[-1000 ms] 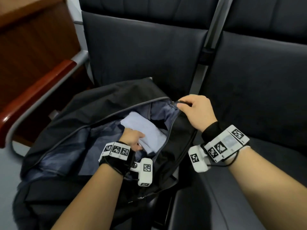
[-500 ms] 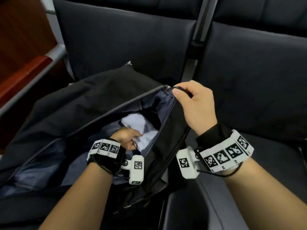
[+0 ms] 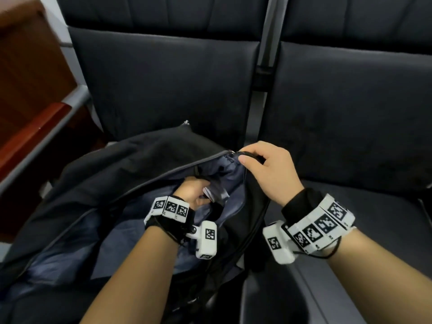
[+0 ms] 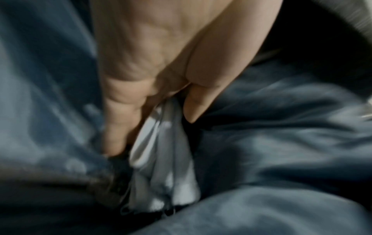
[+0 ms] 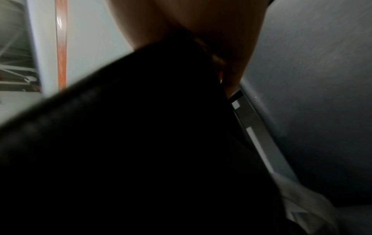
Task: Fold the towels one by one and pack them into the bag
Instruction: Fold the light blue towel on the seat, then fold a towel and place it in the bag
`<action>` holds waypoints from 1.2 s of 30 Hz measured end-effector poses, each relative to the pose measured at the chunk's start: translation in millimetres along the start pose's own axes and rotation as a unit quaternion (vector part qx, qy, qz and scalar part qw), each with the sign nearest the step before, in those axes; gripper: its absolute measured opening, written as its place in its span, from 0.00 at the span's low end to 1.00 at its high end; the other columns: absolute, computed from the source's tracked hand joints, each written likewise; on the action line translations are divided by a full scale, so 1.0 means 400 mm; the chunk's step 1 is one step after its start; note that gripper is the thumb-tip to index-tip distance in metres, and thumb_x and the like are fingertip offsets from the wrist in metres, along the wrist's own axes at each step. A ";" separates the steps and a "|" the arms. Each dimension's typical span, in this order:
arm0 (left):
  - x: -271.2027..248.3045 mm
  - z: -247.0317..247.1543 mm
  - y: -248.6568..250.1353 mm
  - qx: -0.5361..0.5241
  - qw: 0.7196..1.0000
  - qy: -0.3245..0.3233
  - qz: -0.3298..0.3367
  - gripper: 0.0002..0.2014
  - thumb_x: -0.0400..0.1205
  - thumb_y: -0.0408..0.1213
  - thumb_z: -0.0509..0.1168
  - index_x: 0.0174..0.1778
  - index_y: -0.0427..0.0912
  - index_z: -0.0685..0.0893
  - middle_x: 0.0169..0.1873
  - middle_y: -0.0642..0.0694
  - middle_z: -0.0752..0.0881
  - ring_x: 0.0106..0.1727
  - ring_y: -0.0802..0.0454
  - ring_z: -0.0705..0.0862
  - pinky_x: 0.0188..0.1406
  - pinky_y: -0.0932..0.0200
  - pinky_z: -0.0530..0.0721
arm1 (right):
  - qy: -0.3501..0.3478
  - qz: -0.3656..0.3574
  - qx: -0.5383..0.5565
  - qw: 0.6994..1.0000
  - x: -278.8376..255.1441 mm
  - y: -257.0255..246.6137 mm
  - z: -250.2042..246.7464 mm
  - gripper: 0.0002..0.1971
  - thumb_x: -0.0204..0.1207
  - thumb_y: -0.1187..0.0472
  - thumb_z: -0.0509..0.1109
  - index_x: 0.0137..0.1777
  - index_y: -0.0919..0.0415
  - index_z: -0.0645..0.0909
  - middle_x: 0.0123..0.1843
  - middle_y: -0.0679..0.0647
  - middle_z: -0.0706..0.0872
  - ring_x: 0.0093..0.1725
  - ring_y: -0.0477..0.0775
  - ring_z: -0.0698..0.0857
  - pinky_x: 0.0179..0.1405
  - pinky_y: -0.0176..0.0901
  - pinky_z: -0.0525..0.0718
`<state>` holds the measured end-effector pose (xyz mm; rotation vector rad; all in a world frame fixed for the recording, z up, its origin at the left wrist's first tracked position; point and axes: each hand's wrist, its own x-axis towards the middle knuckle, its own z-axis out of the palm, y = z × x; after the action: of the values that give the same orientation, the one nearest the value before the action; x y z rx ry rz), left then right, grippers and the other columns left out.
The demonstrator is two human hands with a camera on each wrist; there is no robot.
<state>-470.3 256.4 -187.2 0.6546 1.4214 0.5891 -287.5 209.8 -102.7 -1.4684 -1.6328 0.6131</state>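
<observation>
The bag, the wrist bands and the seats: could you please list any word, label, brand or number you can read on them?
None can be read.
Bag: no print or logo shows.
Left wrist band and right wrist band: only black-and-white square code markers, no letters or digits.
Seats: plain dark fabric.
Both wrist views: too blurred or dark for any text.

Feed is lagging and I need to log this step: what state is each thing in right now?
Bag: unzipped, mouth held open, lying on the seat.
Towel: folded, inside the bag against the blue-grey lining, mostly hidden in the head view.
Left hand: inside the bag, grip pinching the towel.
Right hand: grip on the bag's opening edge by the zipper end, lifting it.
Seats: folded down, right one unoccupied.
</observation>
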 end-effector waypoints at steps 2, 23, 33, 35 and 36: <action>-0.037 -0.008 -0.002 0.049 0.999 -0.012 0.001 0.08 0.87 0.30 0.60 0.43 0.40 0.81 0.41 0.38 0.81 0.39 0.48 0.79 0.39 0.54 0.79 | -0.012 0.026 -0.011 1.000 -0.018 0.015 -0.018 0.07 0.79 0.63 0.73 0.55 0.58 0.89 0.51 0.47 0.89 0.53 0.45 0.86 0.55 0.28 0.77; -0.534 0.874 -0.220 0.417 0.832 -0.127 0.344 0.09 0.79 0.32 0.69 0.53 0.46 0.89 0.44 0.53 0.87 0.53 0.51 0.86 0.56 0.59 0.81 | 0.085 0.245 -0.118 0.959 -0.723 0.272 -0.860 0.23 0.77 0.62 0.73 0.72 0.57 0.79 0.64 0.57 0.82 0.55 0.51 0.83 0.57 0.40 0.78; -0.567 1.367 -0.484 0.438 0.813 -0.232 0.305 0.15 0.80 0.32 0.72 0.63 0.38 0.84 0.57 0.44 0.86 0.57 0.46 0.85 0.62 0.55 0.81 | 0.137 0.338 -0.128 0.922 -0.977 0.559 -1.152 0.25 0.79 0.64 0.70 0.77 0.56 0.76 0.65 0.62 0.80 0.56 0.58 0.81 0.61 0.44 0.77; -0.555 1.410 -0.507 0.432 0.815 -0.235 0.305 0.19 0.80 0.29 0.70 0.68 0.39 0.80 0.61 0.47 0.83 0.61 0.48 0.84 0.65 0.57 0.80 | 0.131 0.324 -0.111 0.930 -0.978 0.586 -1.159 0.28 0.78 0.66 0.69 0.79 0.54 0.74 0.64 0.61 0.80 0.53 0.54 0.79 0.56 0.40 0.74; -0.550 1.423 -0.515 0.426 0.818 -0.238 0.304 0.22 0.80 0.28 0.70 0.71 0.41 0.78 0.63 0.47 0.82 0.62 0.47 0.84 0.67 0.55 0.81 | 0.125 0.314 -0.098 0.936 -0.974 0.593 -1.157 0.29 0.78 0.66 0.69 0.80 0.53 0.73 0.64 0.59 0.81 0.53 0.53 0.79 0.55 0.40 0.74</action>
<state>79.5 -78.5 -162.3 1.8837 0.9193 0.1933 215.6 -199.2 -148.1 -2.1447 -1.0351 0.5799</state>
